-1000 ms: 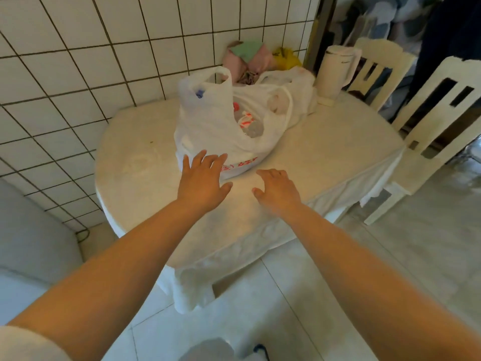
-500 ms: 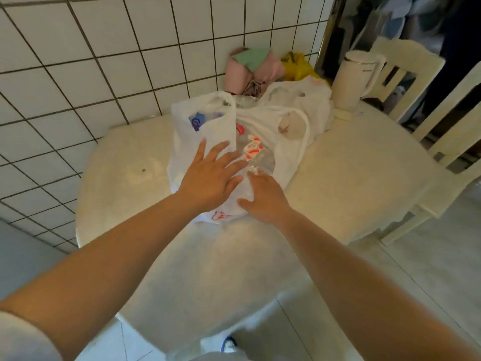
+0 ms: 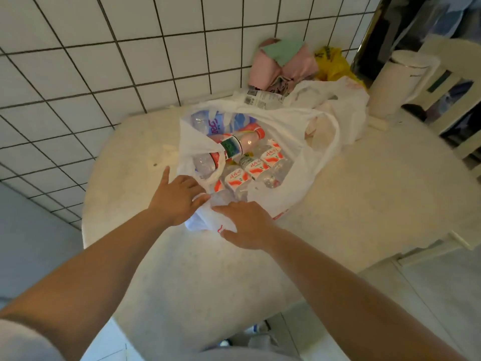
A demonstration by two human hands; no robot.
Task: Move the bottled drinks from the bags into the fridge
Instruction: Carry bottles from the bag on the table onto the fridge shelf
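While both hands grip the bag's (image 3: 281,131) near rim (left hand (image 3: 177,198), right hand (image 3: 247,224)), bottles (image 3: 250,168) lie just beyond.

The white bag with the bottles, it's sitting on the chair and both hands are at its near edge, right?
Not quite. The head view shows the white bag of bottles sitting on the table, not the chair. The left hand and right hand are at its near edge.
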